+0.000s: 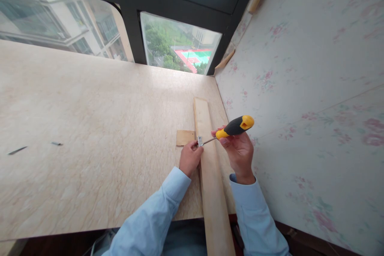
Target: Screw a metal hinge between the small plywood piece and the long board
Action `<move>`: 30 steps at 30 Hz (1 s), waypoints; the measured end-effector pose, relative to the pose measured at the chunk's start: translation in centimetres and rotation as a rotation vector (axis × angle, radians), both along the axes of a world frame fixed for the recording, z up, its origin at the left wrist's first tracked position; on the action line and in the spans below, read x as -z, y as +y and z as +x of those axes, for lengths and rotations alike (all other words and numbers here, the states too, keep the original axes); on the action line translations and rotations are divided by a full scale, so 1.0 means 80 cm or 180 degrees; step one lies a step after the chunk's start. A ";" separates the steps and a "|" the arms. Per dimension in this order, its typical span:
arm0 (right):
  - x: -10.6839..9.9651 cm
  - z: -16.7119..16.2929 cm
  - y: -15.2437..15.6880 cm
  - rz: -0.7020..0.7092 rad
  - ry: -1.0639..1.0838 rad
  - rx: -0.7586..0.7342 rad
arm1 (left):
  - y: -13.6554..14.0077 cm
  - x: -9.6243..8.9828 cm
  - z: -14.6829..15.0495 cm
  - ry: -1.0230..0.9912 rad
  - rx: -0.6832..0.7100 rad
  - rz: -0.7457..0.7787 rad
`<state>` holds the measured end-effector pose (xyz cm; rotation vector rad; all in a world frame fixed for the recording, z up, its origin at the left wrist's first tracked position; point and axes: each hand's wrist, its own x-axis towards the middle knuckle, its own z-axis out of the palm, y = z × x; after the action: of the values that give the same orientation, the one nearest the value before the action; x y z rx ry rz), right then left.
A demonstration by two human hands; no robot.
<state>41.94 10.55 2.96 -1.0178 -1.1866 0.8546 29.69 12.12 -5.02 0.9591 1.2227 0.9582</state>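
So your right hand (238,154) has its fingers wrapped on the yellow-and-black screwdriver (235,127), shaft slanting down-left, tip right at the little metal bracket (200,141). Your left hand (191,157) has thumb and finger pinched on that bracket's lower end, at the left edge of the long wooden board (213,184). Just left of it there's a small wood piece (185,137) on the marbled countertop (105,128). Two slim dark bits (17,150) lie way off left, and the flowery wall (300,88) is on your right.
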 end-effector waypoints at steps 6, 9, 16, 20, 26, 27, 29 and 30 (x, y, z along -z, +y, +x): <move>0.008 0.003 0.002 -0.0064 0.0013 -0.0063 | 0.000 0.002 0.001 0.0001 0.0020 0.0015; 0.010 0.004 0.003 -0.0079 -0.0001 -0.0035 | 0.000 0.002 0.001 -0.0022 0.0020 0.0035; 0.009 0.006 0.001 -0.0050 -0.0003 0.0103 | 0.001 0.000 0.001 0.0036 0.0036 -0.0016; 0.009 0.006 -0.006 -0.0164 -0.0159 0.0328 | 0.001 -0.002 -0.001 0.0196 0.0041 -0.0016; 0.013 0.006 -0.010 -0.0098 -0.0510 0.0383 | 0.001 -0.006 -0.002 0.0258 0.0014 -0.0056; 0.013 0.006 -0.011 -0.0093 -0.0587 0.0386 | 0.001 -0.006 -0.002 0.0285 0.0012 -0.0053; 0.011 0.005 -0.012 -0.0098 -0.0749 0.0377 | 0.000 -0.007 -0.002 0.0297 0.0024 -0.0041; 0.008 0.004 -0.013 -0.0110 -0.0817 0.0357 | 0.000 -0.007 -0.002 0.0275 0.0037 -0.0037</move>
<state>42.27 9.48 2.28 -1.2378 -1.3191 0.6719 29.55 12.12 -4.49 1.0061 1.2922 0.9073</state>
